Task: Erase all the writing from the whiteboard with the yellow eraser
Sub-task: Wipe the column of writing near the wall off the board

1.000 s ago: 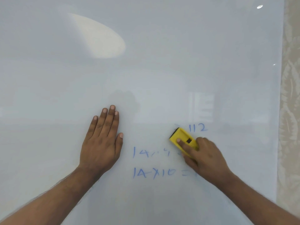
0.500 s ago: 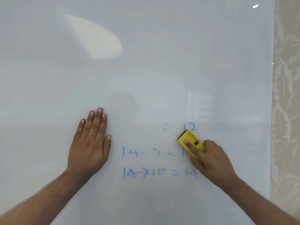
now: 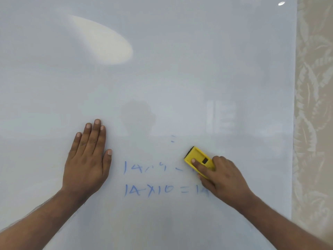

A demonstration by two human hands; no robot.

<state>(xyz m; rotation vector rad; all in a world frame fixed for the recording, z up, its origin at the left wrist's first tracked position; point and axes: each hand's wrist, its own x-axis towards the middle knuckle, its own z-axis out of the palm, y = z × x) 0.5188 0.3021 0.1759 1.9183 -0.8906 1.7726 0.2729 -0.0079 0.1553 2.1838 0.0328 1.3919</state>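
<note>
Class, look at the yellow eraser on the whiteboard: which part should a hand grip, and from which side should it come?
Grip the yellow eraser across its two long edges, coming from the lower right as the right hand does. It lies flat on the whiteboard, tilted, so only its back and edges are free.

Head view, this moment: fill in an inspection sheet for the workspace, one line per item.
Surface: whiteboard, mostly wiped, with glare and faint reflections.
Job's things: yellow eraser pressed on the board at the right end of the upper remaining line. Blue writing left: a lone equals sign, a partly smeared upper line starting "14", and a lower line reading "14 x 10 = 14", its end hidden by the hand.
Clutter: nothing seen.
Grips: right hand holds the eraser, a finger lying along its top; left hand lies flat and open on the board, left of the writing.
Cables: nothing seen.
Surroundings: leaf-patterned wall beyond the board's right edge.
</note>
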